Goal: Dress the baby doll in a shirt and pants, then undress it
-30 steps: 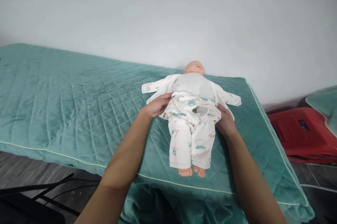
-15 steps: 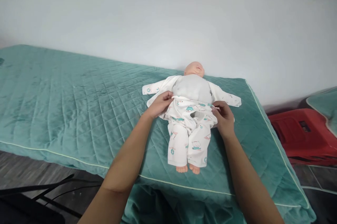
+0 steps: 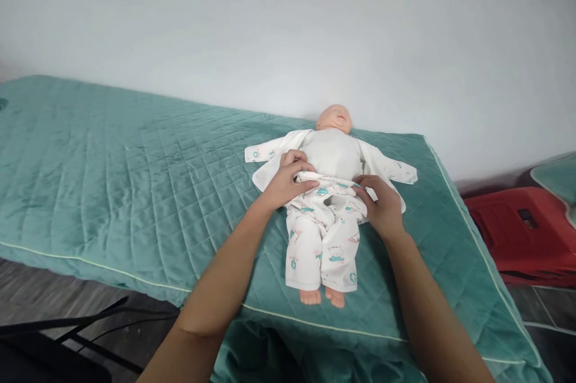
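A baby doll (image 3: 333, 118) lies on its back on the green quilted bed cover, head toward the wall and bare feet toward me. It wears printed white pants (image 3: 303, 250) and an open white jacket (image 3: 390, 167) spread out at both sides, its pale torso uncovered. My left hand (image 3: 288, 182) pinches the waistband at the doll's hip on the left, thumb below and fingers above. At the opposite hip, my right hand (image 3: 381, 203) grips the other end of the waistband. A small opening shows at the crotch of the pants.
The green quilted cover (image 3: 135, 191) stretches far to the left, against a white wall (image 3: 225, 29). A red plastic stool (image 3: 522, 227) stands beyond the bed's right edge. At lower left is a dark metal frame (image 3: 90, 323) on the wood-look floor.
My left hand has moved inward and now grips the waistband nearer the middle. The right hand has shifted slightly inward too. The waistband sits a bit lower on the torso.
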